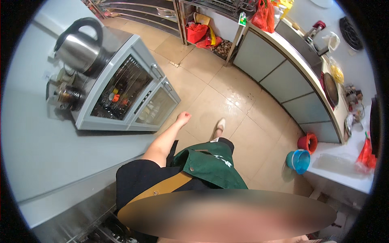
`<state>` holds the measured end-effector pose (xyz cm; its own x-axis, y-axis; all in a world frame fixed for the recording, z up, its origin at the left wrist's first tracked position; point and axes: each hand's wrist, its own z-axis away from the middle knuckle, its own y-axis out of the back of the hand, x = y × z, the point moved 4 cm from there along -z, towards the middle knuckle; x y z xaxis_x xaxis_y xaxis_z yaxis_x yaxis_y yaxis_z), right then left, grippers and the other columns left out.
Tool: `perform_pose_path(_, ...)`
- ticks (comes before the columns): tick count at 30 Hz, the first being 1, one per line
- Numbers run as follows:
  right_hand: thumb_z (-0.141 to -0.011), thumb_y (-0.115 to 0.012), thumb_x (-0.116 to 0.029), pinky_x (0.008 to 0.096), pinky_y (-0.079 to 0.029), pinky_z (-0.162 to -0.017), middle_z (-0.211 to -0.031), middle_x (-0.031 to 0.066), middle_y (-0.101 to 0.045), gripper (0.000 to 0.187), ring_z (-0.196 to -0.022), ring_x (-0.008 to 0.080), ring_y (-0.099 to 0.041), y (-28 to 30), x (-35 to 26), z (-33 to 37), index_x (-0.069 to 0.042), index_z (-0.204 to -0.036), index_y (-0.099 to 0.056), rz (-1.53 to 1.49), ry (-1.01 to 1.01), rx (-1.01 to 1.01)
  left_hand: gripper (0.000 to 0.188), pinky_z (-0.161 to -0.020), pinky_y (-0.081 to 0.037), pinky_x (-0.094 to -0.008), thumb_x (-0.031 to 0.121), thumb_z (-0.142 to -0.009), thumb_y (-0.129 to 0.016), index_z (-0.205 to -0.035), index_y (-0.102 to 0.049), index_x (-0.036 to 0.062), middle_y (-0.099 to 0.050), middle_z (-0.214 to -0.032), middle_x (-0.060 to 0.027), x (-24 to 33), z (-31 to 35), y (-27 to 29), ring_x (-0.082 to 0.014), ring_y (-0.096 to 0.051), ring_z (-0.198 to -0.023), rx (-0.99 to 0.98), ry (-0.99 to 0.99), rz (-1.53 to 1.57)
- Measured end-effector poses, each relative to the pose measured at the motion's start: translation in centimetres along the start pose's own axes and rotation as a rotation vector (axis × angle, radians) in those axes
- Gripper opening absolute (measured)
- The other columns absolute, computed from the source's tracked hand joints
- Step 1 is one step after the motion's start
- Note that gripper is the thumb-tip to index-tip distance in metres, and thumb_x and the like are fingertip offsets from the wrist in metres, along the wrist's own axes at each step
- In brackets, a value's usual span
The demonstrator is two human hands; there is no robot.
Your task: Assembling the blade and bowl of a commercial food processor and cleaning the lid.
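Left hand (184, 118) hung above the tiled floor (210, 101), its grip closed in a loose fist. The grey cabinet (140, 104) with glass doors stood near it, on the person's left; a steel kettle (81, 50) sat on top. Right hand was out of view; its grip could not be told.

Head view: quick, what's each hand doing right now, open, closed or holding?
Left hand: loosely closed, nothing visible in it, near the glass-doored cabinet.
Right hand: not in view, cannot be told.
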<state>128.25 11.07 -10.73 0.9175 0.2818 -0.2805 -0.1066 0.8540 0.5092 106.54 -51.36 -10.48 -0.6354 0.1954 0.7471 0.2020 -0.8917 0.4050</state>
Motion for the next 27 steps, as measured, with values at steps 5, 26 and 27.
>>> perform_pose_path(5,-0.073,-0.05,-0.011,0.0276,-0.035,-0.033,-0.052,0.009,-0.049,0.013,-0.038,0.016,-0.046,-2.0,-11.6,-10.9,0.002,-0.073,-0.049,0.115,0.042,-0.123,0.027,-0.066,-0.044,-0.0308,0.028,-0.072,-0.058,-0.086,-0.056,0.0054,-0.058,-0.08,-0.0095,4.2,-8.9,0.1,-0.0193,-0.055,-0.075,0.078,0.171,0.002)
perform_pose_path(26,-0.069,-0.057,-0.031,0.0372,-0.043,-0.073,-0.088,0.0173,-0.058,0.04,-0.085,0.0301,-0.055,-48.8,-105.6,-1.8,-0.002,-0.096,-0.055,1.203,1.227,-0.271,0.028,-0.067,-0.043,-0.0361,0.025,-0.07,-0.054,-0.087,-0.058,0.0027,-0.059,-0.081,-0.0149,20.2,-45.4,24.2,-0.0276,-0.057,-0.076,0.442,0.14,0.256)
perform_pose_path(27,-0.069,-0.057,-0.032,0.0375,-0.043,-0.073,-0.087,0.0173,-0.058,0.041,-0.085,0.0305,-0.055,-50.4,-105.5,-1.6,-0.001,-0.096,-0.055,1.25,1.138,-0.38,0.027,-0.066,-0.043,-0.0349,0.025,-0.071,-0.054,-0.085,-0.058,0.0018,-0.059,-0.076,-0.0147,20.9,-46.9,27.3,-0.026,-0.056,-0.073,0.498,0.114,0.289)
